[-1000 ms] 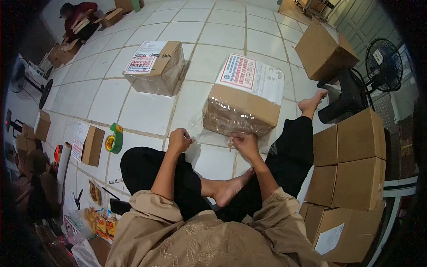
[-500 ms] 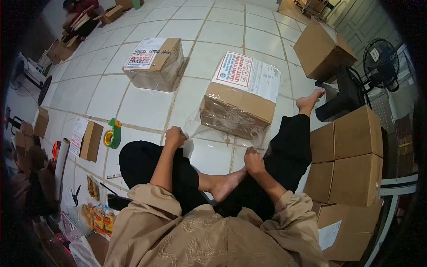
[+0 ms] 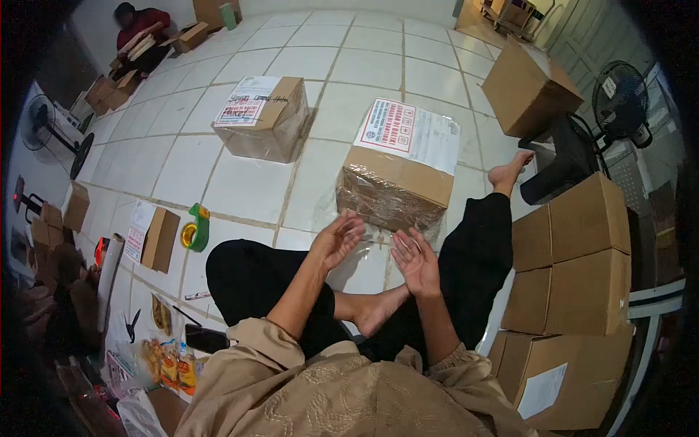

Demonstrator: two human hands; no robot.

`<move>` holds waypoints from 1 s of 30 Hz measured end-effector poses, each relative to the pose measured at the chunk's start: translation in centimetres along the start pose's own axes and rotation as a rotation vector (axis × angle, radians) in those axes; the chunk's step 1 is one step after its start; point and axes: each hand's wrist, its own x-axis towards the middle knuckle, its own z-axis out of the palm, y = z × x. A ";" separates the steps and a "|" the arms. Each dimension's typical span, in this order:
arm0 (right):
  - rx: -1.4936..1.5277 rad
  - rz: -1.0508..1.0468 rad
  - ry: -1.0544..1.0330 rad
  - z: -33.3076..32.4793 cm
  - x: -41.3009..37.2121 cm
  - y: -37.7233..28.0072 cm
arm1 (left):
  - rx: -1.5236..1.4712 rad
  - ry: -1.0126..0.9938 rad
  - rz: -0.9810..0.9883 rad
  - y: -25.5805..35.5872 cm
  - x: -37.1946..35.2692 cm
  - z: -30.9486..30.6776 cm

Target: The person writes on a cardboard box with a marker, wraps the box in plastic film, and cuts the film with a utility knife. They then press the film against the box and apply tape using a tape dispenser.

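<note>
In the head view my left hand [image 3: 341, 239] is raised in front of a cardboard box [image 3: 399, 175], fingers loosely curved and apart. Opposite it, my right hand [image 3: 417, 264] has its palm turned up and its fingers spread. Neither hand holds anything. The box is wrapped in clear plastic, with loose film gathered along its near side, close to my fingertips. A white shipping label [image 3: 410, 131] with red print covers much of its top. Behind it to the left stands a second wrapped box [image 3: 280, 138] with a label and black handwriting.
A green tape dispenser [image 3: 195, 228] and a small labelled box [image 3: 160, 240] lie to the left, near a phone [image 3: 206, 338] and snack packets [image 3: 177, 369]. Stacked cartons [image 3: 568, 255] and a black fan [image 3: 620, 102] stand at the right. Another person [image 3: 140, 36] sits at the far left.
Both hands have come closer together and opened from closed positions, the right palm turning up. The view has shifted slightly, showing more of the person at far left.
</note>
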 end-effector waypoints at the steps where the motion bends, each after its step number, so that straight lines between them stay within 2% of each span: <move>1: -0.007 -0.013 0.003 0.1 -0.1 -0.4 | -0.138 -0.032 0.070 -0.4 0.7 0.1; 3: 0.174 -0.024 0.078 0.3 -0.6 -1.1 | -0.139 -0.018 0.106 -0.4 1.2 -0.6; 5: 0.144 -0.060 0.121 -0.9 -0.6 -1.1 | -0.165 0.045 0.131 -0.3 0.9 -1.5; 7: 0.122 -0.078 0.156 -1.8 -0.6 -0.8 | -0.159 -0.021 0.142 -0.5 0.6 -2.4; 10: 0.094 -0.057 0.157 -2.3 -0.6 -0.7 | -0.102 0.064 0.032 -0.8 0.0 -1.5; 13: 0.247 0.029 0.094 -1.2 -1.0 -1.2 | -0.228 -0.005 -0.068 0.1 0.1 1.0; 15: 0.365 0.017 0.073 -0.5 -1.0 -1.9 | -0.256 -0.017 -0.034 0.3 0.5 1.5; 17: 0.440 0.008 0.096 -1.0 -0.6 -2.4 | -0.238 -0.027 0.119 0.1 1.5 -0.1; 22: 0.466 0.008 0.175 -4.6 0.2 -0.1 | -0.333 0.010 0.134 -0.6 1.4 -2.0; 24: 0.569 -0.028 0.334 -5.8 -0.2 0.1 | -0.347 0.049 0.126 -0.6 0.6 -2.1; 25: 0.571 -0.029 0.338 -5.9 -0.5 -0.1 | -0.329 0.024 0.138 -0.4 0.2 -2.3; 28: 0.551 0.018 0.277 -5.8 -2.2 -1.1 | -0.297 -0.024 0.135 -0.2 -1.0 -2.5; 30: 0.461 0.175 0.049 -4.3 -2.0 -0.8 | -0.290 0.004 0.126 -0.3 -1.7 -1.8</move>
